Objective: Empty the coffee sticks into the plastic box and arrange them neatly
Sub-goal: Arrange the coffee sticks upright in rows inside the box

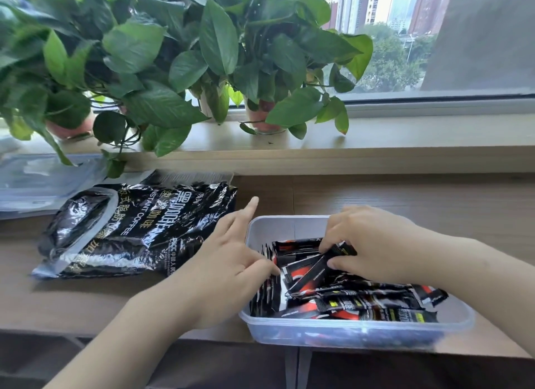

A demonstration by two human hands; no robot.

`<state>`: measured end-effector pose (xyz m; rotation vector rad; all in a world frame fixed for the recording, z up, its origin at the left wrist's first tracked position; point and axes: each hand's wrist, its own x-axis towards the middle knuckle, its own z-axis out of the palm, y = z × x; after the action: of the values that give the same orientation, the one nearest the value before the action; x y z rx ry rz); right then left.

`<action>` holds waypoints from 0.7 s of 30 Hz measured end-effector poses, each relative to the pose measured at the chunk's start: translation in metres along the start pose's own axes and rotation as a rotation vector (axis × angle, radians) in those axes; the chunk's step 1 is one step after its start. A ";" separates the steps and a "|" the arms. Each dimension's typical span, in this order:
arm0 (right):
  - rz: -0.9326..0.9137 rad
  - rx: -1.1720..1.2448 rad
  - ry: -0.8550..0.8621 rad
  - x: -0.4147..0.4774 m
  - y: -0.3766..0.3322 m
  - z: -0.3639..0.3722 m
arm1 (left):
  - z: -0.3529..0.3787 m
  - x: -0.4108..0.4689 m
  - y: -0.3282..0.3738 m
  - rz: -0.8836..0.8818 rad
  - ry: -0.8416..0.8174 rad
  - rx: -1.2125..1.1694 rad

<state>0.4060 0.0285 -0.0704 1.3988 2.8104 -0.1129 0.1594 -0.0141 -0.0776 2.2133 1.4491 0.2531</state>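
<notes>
Currently, a black-and-red foil coffee stick [314,271] is pinched by the right hand [373,244]; upright sticks [266,291] are apparently braced by the flat left hand [228,261]. Insertion alongside them is required.

Crowding the counter [419,197] left of the plastic box [347,332] with a coffee bag [136,229]; leaving its right side open.

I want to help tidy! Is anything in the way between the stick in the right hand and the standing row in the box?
Nothing visible blocks it. The right hand pinches one coffee stick just beside the standing row at the plastic box left wall. Only the left hand touches that row.
</notes>
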 end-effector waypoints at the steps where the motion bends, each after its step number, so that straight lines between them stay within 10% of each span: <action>1: 0.001 0.001 0.000 0.000 0.000 0.000 | 0.003 0.001 -0.003 0.028 0.024 -0.044; 13: -0.021 -0.015 0.004 0.011 -0.012 0.005 | 0.036 0.013 -0.038 0.268 0.236 -0.351; 21: -0.009 -0.175 -0.137 0.018 -0.020 0.004 | 0.016 0.009 -0.028 0.132 0.055 -0.173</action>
<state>0.3791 0.0306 -0.0733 1.2887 2.6440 0.0353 0.1470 -0.0011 -0.1056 2.1774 1.2599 0.4691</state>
